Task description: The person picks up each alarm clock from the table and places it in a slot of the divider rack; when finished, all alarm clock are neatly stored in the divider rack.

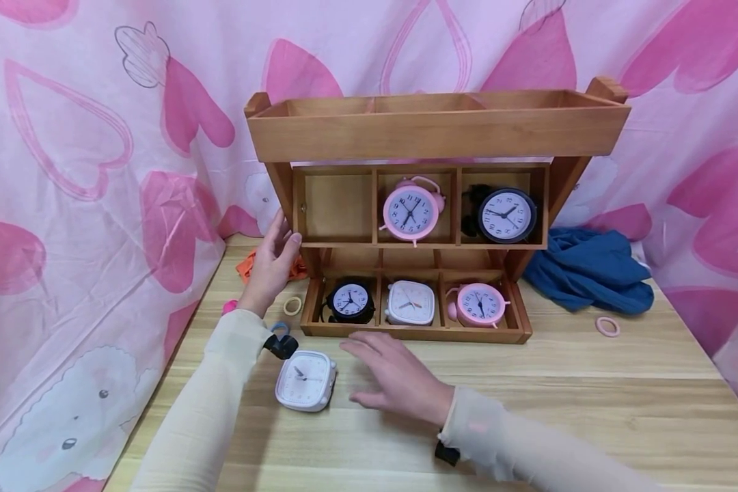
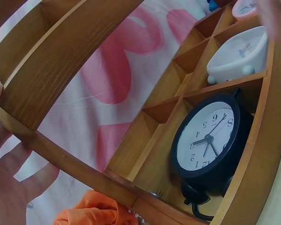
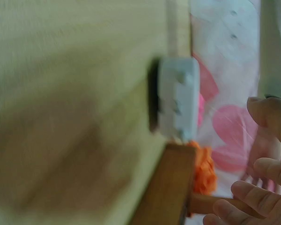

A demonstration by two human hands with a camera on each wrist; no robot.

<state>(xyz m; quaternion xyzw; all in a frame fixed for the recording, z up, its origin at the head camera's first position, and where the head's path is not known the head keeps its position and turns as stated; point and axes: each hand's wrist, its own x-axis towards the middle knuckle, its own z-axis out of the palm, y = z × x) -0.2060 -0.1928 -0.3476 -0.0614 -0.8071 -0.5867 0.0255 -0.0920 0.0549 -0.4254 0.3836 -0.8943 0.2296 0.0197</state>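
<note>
A wooden tiered shelf (image 1: 436, 133) with compartments stands on the table. My left hand (image 1: 273, 263) rests on its left side, thumb by the middle tier's front edge and fingers loosely extended along the side post (image 2: 70, 161). My right hand (image 1: 400, 379) hovers before the bottom tier, fingers spread and holding nothing. Left of it, a white square alarm clock (image 1: 305, 381) stands on the table, apart from the hand. The bottom tier holds a black alarm clock (image 1: 349, 301), a white square one (image 1: 410, 303) and a pink one (image 1: 481, 305).
On the middle tier sit a pink twin-bell clock (image 1: 411, 210) and a black clock (image 1: 506, 214); its left compartment is bare. Orange cloth (image 1: 246, 265) and small rings (image 1: 292, 305) lie at left. Blue cloth (image 1: 590, 270) and a pink ring (image 1: 607, 326) lie at right.
</note>
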